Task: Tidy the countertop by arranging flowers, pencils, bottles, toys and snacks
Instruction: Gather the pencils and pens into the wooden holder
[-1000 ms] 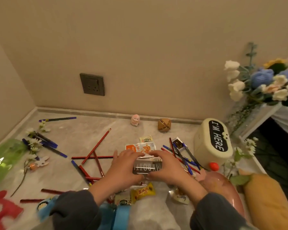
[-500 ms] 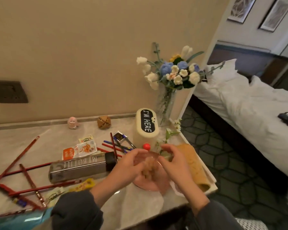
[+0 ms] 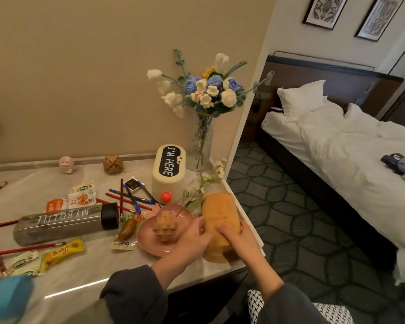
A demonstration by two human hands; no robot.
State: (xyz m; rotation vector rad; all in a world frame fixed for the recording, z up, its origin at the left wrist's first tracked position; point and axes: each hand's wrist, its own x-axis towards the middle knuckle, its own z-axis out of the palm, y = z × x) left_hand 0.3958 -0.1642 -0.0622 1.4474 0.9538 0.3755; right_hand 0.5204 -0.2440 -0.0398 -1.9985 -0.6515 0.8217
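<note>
A tan cylindrical container (image 3: pixel 220 213) lies on its side at the counter's right edge. My left hand (image 3: pixel 192 239) holds its left side and my right hand (image 3: pixel 240 239) curls over its top and right side. Just left of it a wooden block puzzle (image 3: pixel 165 226) sits on a pink heart-shaped plate (image 3: pixel 147 239). A grey "MY BOTTLE" bottle (image 3: pixel 63 224) lies flat, with red and blue pencils (image 3: pixel 126 199) and snack packets (image 3: pixel 61 252) scattered around. A vase of knitted flowers (image 3: pixel 206 94) stands at the back right, loose flower sprigs (image 3: pixel 204 183) below it.
A cream "I'M HERE" box (image 3: pixel 170 171) with a red knob stands behind the plate. A pink figurine (image 3: pixel 66 164) and a wooden ball puzzle (image 3: pixel 113 164) sit by the wall. Something blue (image 3: pixel 5 298) lies at the front left. The counter edge (image 3: pixel 246 213) drops to patterned carpet; a bed (image 3: pixel 337 146) lies beyond.
The view has swung right. My hands left the grey bottle, were at the puzzle on the pink plate, and now hold the tan container.
</note>
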